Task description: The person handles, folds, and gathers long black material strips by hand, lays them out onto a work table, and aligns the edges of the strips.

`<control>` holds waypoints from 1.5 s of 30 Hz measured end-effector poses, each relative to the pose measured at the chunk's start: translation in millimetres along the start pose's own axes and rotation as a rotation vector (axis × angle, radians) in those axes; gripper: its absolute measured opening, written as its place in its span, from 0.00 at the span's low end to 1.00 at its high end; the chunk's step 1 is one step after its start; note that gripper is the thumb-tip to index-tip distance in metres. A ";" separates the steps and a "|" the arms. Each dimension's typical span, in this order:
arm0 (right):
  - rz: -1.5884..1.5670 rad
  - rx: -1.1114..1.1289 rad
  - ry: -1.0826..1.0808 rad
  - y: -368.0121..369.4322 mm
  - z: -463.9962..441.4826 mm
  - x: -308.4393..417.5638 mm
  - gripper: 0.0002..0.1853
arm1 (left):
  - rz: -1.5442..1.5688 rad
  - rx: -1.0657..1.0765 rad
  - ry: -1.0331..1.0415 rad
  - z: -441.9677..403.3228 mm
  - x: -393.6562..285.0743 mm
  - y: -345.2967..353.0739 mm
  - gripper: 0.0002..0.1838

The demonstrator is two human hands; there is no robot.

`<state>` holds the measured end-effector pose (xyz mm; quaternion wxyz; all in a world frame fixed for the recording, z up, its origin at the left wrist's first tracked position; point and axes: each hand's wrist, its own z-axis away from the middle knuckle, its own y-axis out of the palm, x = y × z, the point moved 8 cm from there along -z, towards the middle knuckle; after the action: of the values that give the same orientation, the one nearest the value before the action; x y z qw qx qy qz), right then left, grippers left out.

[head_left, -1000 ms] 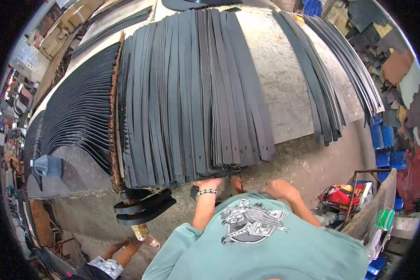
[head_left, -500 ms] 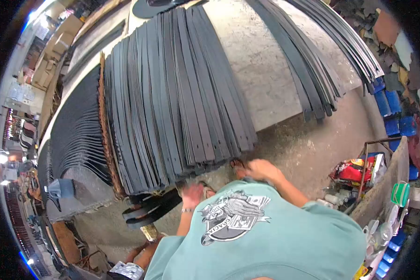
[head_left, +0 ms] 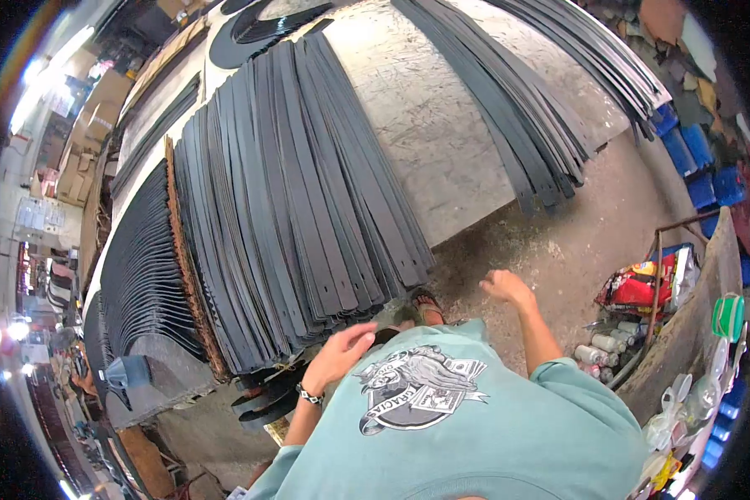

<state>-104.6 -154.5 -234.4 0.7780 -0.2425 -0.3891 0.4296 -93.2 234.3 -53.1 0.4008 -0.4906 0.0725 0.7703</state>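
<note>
A wide row of long black leather-like strips (head_left: 296, 192), with small holes at their near ends, hangs over the table edge. My left hand (head_left: 338, 357), a beaded band on its wrist, is just below the strips' near ends; its fingers are stretched out and hold nothing I can see. Over the floor, to the right of the row, my right hand (head_left: 508, 287) is raised with its fingers curled in and nothing visible in them. A smaller bundle of dark strips (head_left: 508, 108) lies farther right on the table.
The pale, scratched table top (head_left: 442, 142) shows between the bundles. Stacked curved black pieces (head_left: 146, 275) stand at left, beside a grey block (head_left: 128, 372). At right are a wooden-sided bin (head_left: 683, 333), a red package (head_left: 642, 283) and blue containers (head_left: 698, 146).
My right hand has moved right and up, away from the strips' ends. My left hand is now stretched out, less blurred. The view has shifted, showing more of the table's far end.
</note>
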 end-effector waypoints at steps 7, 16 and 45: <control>-0.449 -0.184 0.091 49.3 11.7 -39.5 0.25 | -0.717 -0.510 0.528 -49.5 -96.0 -56.8 0.29; -0.378 0.093 0.418 278.6 84.4 -135.3 0.19 | -0.986 -0.566 0.372 -78.6 -26.7 -78.9 0.33; -0.522 -0.366 -0.678 -292.3 -490.1 387.1 0.21 | -0.946 -1.065 -0.476 -185.3 -77.7 -154.0 0.51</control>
<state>561.4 6.2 -156.7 0.6334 -0.1155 -0.7390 0.1986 157.5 201.2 -40.7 0.4025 -0.4170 -0.6171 0.5323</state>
